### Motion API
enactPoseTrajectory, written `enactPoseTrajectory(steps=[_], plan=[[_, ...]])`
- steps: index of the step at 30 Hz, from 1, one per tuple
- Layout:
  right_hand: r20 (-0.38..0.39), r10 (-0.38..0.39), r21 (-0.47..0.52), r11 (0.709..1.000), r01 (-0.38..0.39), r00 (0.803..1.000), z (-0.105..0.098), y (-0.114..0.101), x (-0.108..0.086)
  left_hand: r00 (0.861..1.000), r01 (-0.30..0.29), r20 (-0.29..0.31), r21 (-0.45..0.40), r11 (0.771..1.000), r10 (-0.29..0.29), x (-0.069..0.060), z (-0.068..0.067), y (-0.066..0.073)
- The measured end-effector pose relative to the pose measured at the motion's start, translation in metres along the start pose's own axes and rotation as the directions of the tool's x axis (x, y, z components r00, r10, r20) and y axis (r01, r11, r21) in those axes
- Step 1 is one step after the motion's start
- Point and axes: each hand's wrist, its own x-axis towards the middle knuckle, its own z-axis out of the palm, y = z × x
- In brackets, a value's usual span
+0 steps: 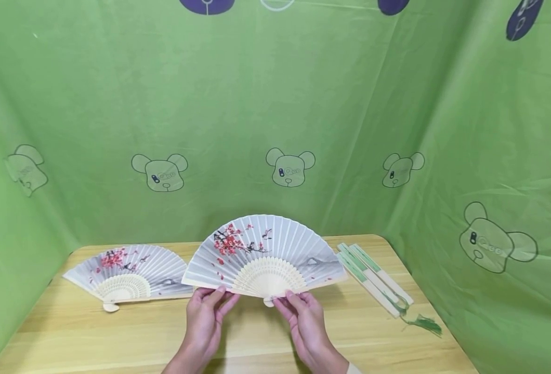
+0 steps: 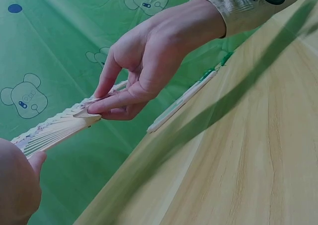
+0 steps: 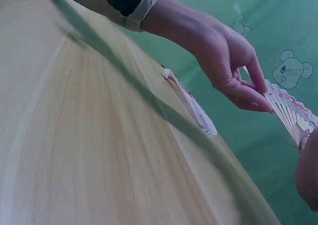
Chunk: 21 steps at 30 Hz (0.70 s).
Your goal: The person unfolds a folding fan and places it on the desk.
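A spread folding fan (image 1: pixel 266 254), pale grey with red blossoms and cream ribs, is held up above the wooden table. My left hand (image 1: pixel 204 319) pinches its lower left edge between thumb and fingers. Close to the pivot, my right hand (image 1: pixel 307 322) pinches the lower edge on the other side. The left wrist view shows the right hand (image 2: pixel 149 61) gripping the fan (image 2: pixel 59 125) near its pivot. In the right wrist view, the left hand (image 3: pixel 228 61) holds an outer rib of the fan (image 3: pixel 288 111).
A second spread fan (image 1: pixel 130 275) with similar blossoms lies at the table's left. Folded fans (image 1: pixel 374 280) with green parts and a green tassel (image 1: pixel 425 324) lie at the right. Green cloth (image 1: pixel 275 104) with bear prints surrounds the wooden table (image 1: pixel 93 343).
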Motion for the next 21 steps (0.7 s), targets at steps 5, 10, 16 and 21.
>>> enactPoseTrajectory(steps=[5, 10, 16, 21], plan=[[-0.002, 0.000, 0.003, 1.000, 0.000, 1.000, -0.002, 0.002, 0.002, 1.000, 0.015, -0.008, -0.008, 1.000, -0.015, -0.001, 0.000, -0.002], [-0.027, 0.002, 0.013, 1.000, -0.001, 1.000, -0.003, 0.004, 0.005, 1.000, 0.022, -0.012, -0.011, 1.000, -0.022, 0.001, 0.000, -0.006], [-0.050, 0.007, 0.022, 1.000, -0.006, 0.999, -0.007, 0.007, 0.011, 1.000, 0.016, -0.011, 0.000, 1.000, -0.016, 0.005, 0.000, -0.010], [-0.062, 0.003, 0.015, 1.000, -0.002, 0.998, -0.012, 0.008, 0.017, 1.000, 0.017, -0.016, 0.009, 1.000, -0.017, 0.007, -0.001, -0.014]])
